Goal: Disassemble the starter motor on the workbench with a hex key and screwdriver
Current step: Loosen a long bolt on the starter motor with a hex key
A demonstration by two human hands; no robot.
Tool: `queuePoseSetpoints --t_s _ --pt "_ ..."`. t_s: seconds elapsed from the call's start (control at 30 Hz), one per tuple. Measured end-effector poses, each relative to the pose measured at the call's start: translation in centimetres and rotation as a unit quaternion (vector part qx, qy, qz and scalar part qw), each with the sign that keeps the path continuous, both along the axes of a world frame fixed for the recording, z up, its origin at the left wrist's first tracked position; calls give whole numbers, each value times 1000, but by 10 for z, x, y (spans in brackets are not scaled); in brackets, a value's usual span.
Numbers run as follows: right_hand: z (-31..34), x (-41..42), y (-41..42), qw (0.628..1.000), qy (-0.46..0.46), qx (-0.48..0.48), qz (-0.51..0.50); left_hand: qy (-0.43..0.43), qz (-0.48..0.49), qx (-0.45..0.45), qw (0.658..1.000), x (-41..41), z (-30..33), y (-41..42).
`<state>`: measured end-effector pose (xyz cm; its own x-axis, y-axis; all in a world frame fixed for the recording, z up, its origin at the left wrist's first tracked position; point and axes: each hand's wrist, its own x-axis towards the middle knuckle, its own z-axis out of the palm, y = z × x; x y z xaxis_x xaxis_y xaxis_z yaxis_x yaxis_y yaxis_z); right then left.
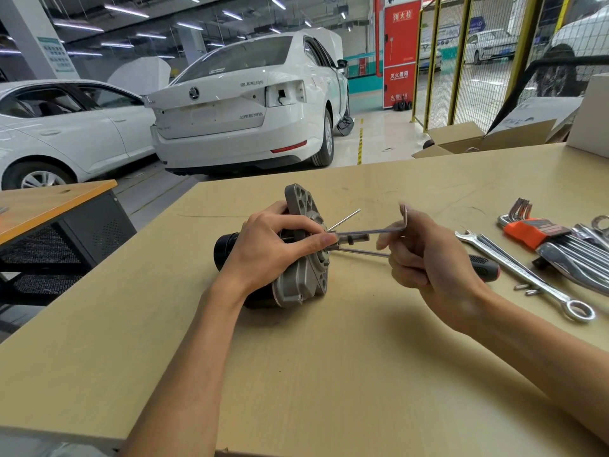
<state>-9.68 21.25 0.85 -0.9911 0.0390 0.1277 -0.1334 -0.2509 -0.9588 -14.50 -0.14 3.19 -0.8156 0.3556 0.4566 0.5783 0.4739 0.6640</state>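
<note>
Item: starter motor (296, 282), lying on its side at the centre of the frame on a pale wood-grain tabletop (329, 374); black cylindrical body pointing to the left, grey cast-metal flange and nose housing facing right. Left hand (267, 252): draped over the top of the motor, fingers curled round the housing, fingertips reaching the hub on the flange face. Two thin metal rods stick out of the flange face toward the right, one angled toward upper right, one running low toward the right hand. Hex key (372, 230): L-shaped, bright metal, long arm lying level from the motor hub out to the right, short arm bent upward; blurred at the bend. Right hand (425, 255): just right of the motor, fingers curled, pinching the hex key near its bend. Screwdriver (484, 267): black handle with red trim, lying on the tabletop, mostly hidden behind the right hand. Right edge of the frame: combination wrench (527, 278) lying diagonally, ring end toward lower right; hex key set (534, 230) in an orange holder; further bright wrenches beside it; small loose metal pieces (527, 289) touching or just beside the wrench shank. Upper frame: white car (250, 103) with boot closed, red fire cabinet (402, 54), yellow mesh fencing, open cardboard box (478, 140) past the tabletop's far edge.
</note>
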Motion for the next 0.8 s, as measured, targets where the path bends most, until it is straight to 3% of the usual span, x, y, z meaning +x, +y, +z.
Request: queuePoseSetpoints --t_s 0.2,0.4,0.57,0.8 --pt "-2 2 1 996 71 3 52 1 3 -2 1000 0 0 0" --pt "-3 3 -1 995 96 29 15 -3 5 -2 1000 0 0 0" --pt "-2 4 -2 996 84 39 -6 -11 -1 9 1000 2 1 1" --pt "-1 -4 5 999 -42 -18 -18 4 9 2 1000 3 1 2"
